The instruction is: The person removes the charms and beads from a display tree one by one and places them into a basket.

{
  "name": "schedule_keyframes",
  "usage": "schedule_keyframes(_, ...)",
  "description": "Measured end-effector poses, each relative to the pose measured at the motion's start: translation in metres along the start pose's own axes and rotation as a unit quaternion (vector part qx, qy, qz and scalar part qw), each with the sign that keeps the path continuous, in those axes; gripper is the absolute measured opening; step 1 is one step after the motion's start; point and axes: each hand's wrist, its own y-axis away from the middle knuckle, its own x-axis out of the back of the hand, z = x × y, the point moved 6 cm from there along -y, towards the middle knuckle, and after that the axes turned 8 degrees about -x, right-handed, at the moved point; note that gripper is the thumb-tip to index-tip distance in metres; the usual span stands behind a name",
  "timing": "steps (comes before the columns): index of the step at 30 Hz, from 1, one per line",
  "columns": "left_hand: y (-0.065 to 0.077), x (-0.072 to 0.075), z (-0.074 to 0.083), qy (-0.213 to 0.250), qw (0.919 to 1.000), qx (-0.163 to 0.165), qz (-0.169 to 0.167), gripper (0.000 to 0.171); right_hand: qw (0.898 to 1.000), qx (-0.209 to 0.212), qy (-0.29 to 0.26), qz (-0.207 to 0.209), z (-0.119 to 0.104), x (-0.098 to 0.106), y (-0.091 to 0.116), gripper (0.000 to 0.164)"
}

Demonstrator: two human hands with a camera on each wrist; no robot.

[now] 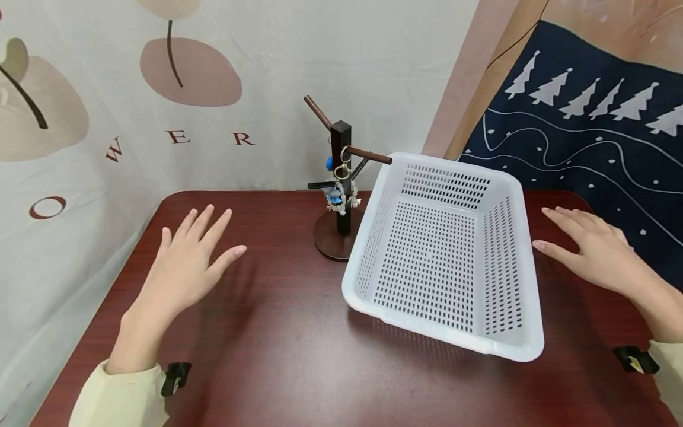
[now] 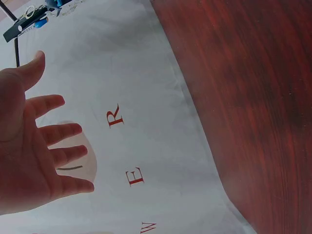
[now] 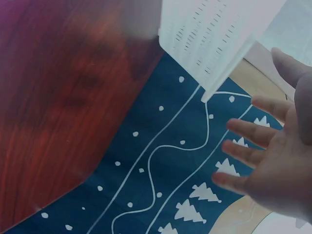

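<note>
My left hand (image 1: 184, 270) hovers over the left side of the table with its fingers spread, holding nothing. On the other side, my right hand (image 1: 600, 249) is held out beside the basket, fingers extended and nothing in them. The white plastic basket (image 1: 427, 261), with slotted walls and floor, lies between the hands, nearer the right one. Just left of it stands a dark wooden jewelry stand (image 1: 341, 178) with a round base and several pegs. Hanging from the pegs are gold rings (image 1: 342, 172) and a beaded bracelet (image 1: 336, 198) with blue and clear pieces.
The dark red wooden table (image 1: 277, 350) has rounded far corners. Behind it hangs a pale cloth (image 1: 277, 77) with printed letters and leaf shapes. A navy cloth (image 1: 581, 136) with white trees covers the right side.
</note>
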Motion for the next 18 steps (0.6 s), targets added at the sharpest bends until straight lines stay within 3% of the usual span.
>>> schedule_keyframes(6,-0.01,0.01,0.004,0.033,0.9984,-0.014,0.042,0.064,0.998,-0.011,-0.041,-0.037,-0.007,0.016,-0.008,0.063)
schedule_keyframes(10,-0.019,0.014,0.011,0.064,0.9955,-0.017,0.068,0.054,0.997,0.007,-0.066,-0.029,-0.02,0.031,-0.013,0.054)
schedule_keyframes(18,-0.046,0.022,0.032,0.126,0.982,-0.051,0.131,0.037,0.991,0.042,-0.12,-0.042,-0.05,0.043,-0.024,0.046)
